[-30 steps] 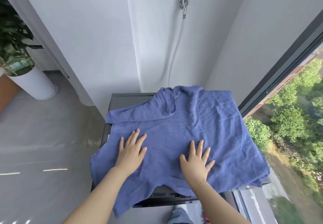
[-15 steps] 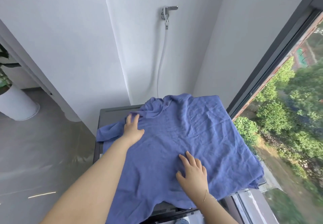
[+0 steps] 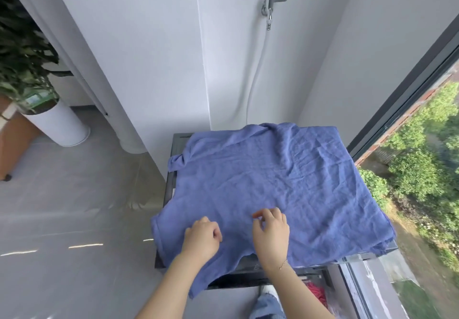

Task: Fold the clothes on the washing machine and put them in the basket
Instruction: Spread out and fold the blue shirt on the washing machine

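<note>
A white plant pot (image 3: 59,124) stands on the floor at far left. The left hand (image 3: 202,238), fingers curled, rests on the blue shirt (image 3: 273,182) spread over the washing machine (image 3: 177,144); whether it pinches cloth I cannot tell. Just beside it, the right hand (image 3: 272,234) hangs loosely curled on the fabric.

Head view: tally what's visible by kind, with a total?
Blue garment: 1
Washing machine: 1
Hands: 2, left, right, both on the garment's near edge
Potted plant: 1
Wall tap: 1
Hose: 1
Total: 7
</note>
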The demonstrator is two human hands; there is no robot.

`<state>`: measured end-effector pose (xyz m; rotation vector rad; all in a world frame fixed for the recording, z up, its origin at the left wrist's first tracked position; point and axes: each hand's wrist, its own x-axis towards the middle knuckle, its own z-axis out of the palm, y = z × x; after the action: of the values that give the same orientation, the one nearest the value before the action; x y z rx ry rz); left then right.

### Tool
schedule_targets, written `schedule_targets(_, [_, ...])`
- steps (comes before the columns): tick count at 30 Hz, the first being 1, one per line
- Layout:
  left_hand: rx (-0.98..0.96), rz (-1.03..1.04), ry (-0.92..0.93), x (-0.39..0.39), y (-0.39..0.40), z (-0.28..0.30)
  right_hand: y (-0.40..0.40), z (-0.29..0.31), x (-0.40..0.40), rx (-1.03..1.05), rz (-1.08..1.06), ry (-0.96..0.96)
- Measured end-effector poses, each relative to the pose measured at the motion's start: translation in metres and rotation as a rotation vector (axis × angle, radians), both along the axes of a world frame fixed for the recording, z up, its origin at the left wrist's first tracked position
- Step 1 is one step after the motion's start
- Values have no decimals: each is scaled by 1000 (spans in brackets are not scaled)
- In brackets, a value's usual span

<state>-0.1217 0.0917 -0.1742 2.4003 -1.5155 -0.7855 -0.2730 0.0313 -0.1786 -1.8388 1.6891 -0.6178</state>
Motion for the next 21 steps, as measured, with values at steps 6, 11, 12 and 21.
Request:
schedule_targets(6, [-20, 84, 8, 19, 37, 4, 23, -10, -10, 69, 37, 20])
schedule_targets(11, [13, 35, 1, 32, 73, -7, 40, -17, -30, 72, 143, 77])
schedule_targets(12, [50, -14, 0, 34, 78, -7, 45, -18, -34, 47, 220, 141])
schedule_targets(21, [-132, 11, -47, 41, 93, -6, 51, -21, -73, -26, 202, 328])
